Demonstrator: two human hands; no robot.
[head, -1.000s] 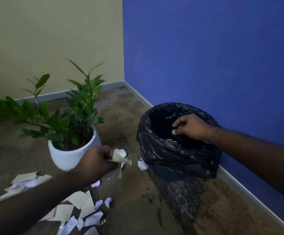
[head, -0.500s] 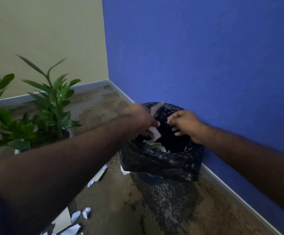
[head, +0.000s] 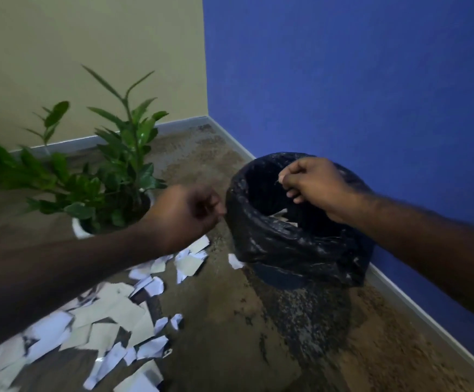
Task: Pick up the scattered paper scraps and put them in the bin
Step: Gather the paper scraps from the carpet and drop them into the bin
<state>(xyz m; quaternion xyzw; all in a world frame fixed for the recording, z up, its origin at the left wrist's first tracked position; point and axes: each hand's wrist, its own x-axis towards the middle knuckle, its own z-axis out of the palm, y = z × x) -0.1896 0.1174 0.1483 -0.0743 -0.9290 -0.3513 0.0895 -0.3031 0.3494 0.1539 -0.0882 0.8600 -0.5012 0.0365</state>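
- The bin [head: 300,244], lined with a black bag, sits at centre right of the frame, close against the blue wall [head: 357,80]. A few pale scraps show inside it, just under the right forearm.
- The right hand [head: 312,185] hovers over the bin's far rim, fingers curled and its grip pinching the edge of the bag liner. I cannot make out any paper in it.
- The left hand [head: 187,213] hangs just beside the bin's near rim, at the middle of the frame. Its grip is curled into a loose fist, and it appears to hold nothing.
- The paper scraps [head: 111,315] lie scattered across the floor [head: 258,335] in the lower left of the frame, in a loose band running from the bottom left corner up toward the base of the bin.
- One small scrap [head: 234,261] lies apart from the rest, touching or almost touching the foot of the bin.
- The heap lies below and to the left of the left hand, so that hand is much the nearer, and I judge the next pickup is its job while the right one holds the bag.
- A potted plant [head: 111,179] stands at the left, just behind the upper end of the scraps.
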